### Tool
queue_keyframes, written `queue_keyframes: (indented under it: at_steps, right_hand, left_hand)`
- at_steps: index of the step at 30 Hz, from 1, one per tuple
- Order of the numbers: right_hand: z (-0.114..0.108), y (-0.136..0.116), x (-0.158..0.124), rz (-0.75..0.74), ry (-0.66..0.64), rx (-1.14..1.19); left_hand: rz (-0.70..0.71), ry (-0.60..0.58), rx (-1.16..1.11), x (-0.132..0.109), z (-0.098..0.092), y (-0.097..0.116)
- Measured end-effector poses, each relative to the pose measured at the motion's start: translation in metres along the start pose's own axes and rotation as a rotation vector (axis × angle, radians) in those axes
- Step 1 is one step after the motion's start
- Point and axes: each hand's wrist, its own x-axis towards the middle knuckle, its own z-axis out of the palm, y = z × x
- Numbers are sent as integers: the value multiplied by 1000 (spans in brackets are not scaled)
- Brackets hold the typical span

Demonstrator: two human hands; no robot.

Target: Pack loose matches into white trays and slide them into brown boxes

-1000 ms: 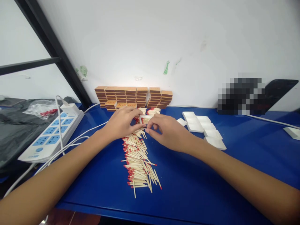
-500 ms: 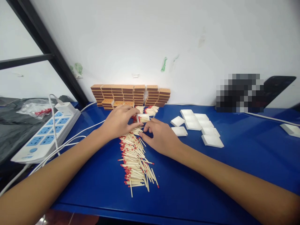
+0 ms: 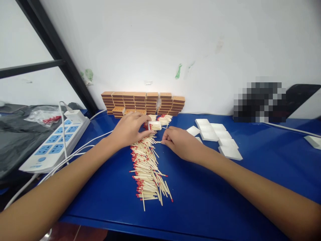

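My left hand (image 3: 130, 130) grips a small white matchbox tray (image 3: 154, 125) filled with matches, held just above the far end of a long pile of red-tipped matches (image 3: 147, 167) on the blue table (image 3: 213, 194). My right hand (image 3: 182, 144) rests on the table to the right of the pile, fingers curled in a pinch near a loose match; what it holds I cannot make out.
Stacks of orange matchboxes (image 3: 142, 102) line the wall behind. Several white empty trays (image 3: 218, 135) lie to the right. A white and blue power strip (image 3: 55, 140) with cables sits left, by a dark cloth. A dark object stands at the far right.
My right hand has drawn away from the tray and dropped to the table on the right side of the pile. My left hand keeps the tray.
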Motion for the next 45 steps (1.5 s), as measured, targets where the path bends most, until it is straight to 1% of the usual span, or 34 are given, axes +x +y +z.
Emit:
queue_keyframes:
  at_steps: [4,7,10,15,18,24,28,33,35,38,45]
  right_hand:
    - [-10,2,1,26,13,-107]
    - [-15,-3,2,71,79,-261]
    - [-13,-7,3,38,158,-342]
    - [-6,-5,4,-50,264,-318]
    - [-4,-3,4,-91,295,-297]
    - [0,-1,4,-104,302,-302]
    - [0,-1,3,-128,310,-251]
    - [-2,-3,1,-168,383,-154]
    - [-2,-4,1,-169,367,-132]
    - [2,-1,1,-159,273,-92]
    - [13,7,5,-103,123,11]
  left_hand:
    - [12,-10,19,-1,1,-1]
    - [24,-31,16,-1,2,-2]
    - [34,-41,12,-1,2,0]
    - [59,-38,-97,0,-1,8]
    - [64,-22,-137,0,-1,11]
    - [64,-15,-146,0,-1,11]
    - [60,-19,-152,0,-2,12]
    - [28,-1,-96,0,-2,7]
    - [-9,14,-35,0,-1,4]
    - [-49,29,29,-1,0,-1]
    - [-44,30,47,-1,2,-2]
